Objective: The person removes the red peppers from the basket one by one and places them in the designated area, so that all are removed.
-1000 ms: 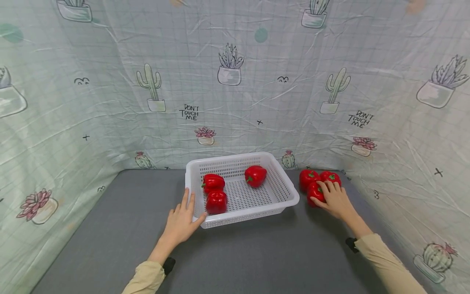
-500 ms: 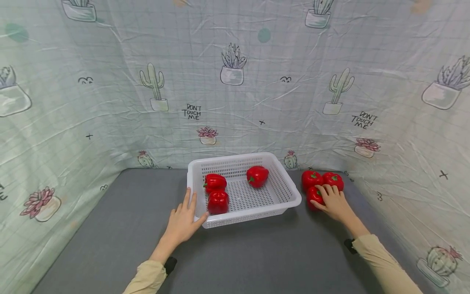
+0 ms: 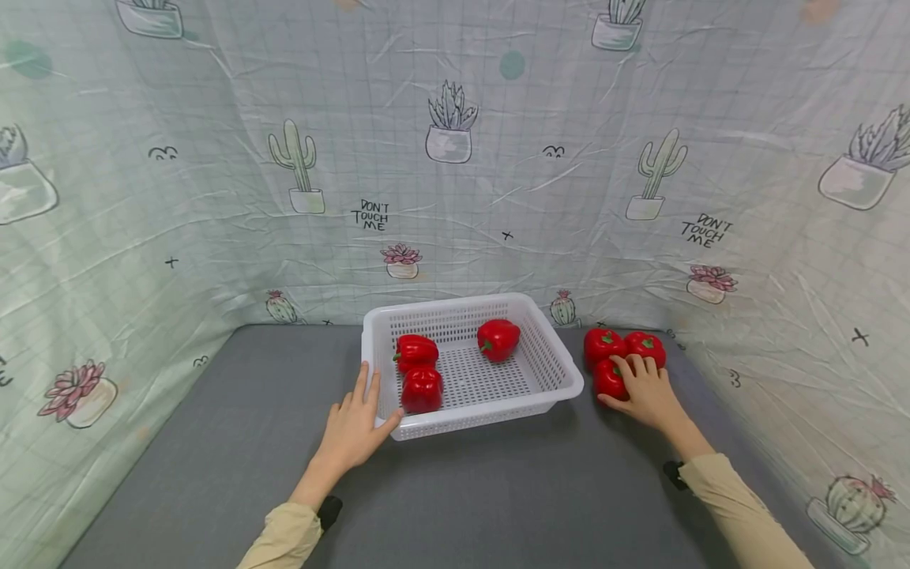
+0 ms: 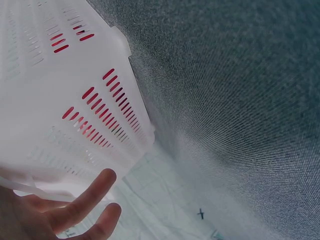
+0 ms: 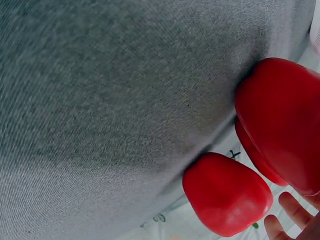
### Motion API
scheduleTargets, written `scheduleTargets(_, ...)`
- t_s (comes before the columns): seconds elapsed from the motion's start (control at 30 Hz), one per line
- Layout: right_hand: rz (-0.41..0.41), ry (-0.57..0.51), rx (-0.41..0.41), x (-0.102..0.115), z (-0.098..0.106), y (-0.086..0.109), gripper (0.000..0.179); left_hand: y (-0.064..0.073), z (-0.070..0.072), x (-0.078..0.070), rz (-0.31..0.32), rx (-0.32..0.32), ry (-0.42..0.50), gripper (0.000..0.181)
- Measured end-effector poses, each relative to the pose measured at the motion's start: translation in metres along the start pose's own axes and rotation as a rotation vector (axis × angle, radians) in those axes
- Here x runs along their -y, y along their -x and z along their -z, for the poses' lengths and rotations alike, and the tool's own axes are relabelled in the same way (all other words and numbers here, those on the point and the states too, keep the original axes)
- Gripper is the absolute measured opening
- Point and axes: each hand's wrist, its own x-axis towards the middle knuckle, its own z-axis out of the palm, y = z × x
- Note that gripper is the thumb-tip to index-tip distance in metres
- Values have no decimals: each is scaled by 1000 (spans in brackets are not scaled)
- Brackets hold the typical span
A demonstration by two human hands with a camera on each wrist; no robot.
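Left hand [image 3: 351,431]: fingers straight and spread, touching the basket's rim; its palm is cut off in the left wrist view.
Right hand [image 3: 648,397]: thumb and fingers curled round the gripped pepper [image 3: 609,381], covering its right side; only fingertips enter the right wrist view.
Basket [image 3: 490,410]: white, slotted, between the hands, just right of the left one.
Inside it: three red peppers; one pepper [image 3: 423,390] nearest the left hand, a second pepper [image 3: 415,352] just beyond it and partly hidden by it, a third pepper [image 3: 498,340] farther toward the right hand.
Through the slots: only red slivers beside the left hand, too broken up to tell apart.
Beyond the right fingers: two more peppers, the left one [image 3: 603,345] and the right one [image 3: 646,346], its front partly covered.
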Motion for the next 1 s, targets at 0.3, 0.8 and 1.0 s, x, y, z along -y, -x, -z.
scheduleTargets(0.3,31,4,-21,0,-1,1,75,0,1,0,-3,6,4,76)
scheduleTargets(0.8,80,-8,-134,3,3,6,78,3,-1,0,-15,-3,10,76)
scheduleTargets(1.0,142,-17,-213,24,20,0,71,1,0,1,-4,-1,14,76)
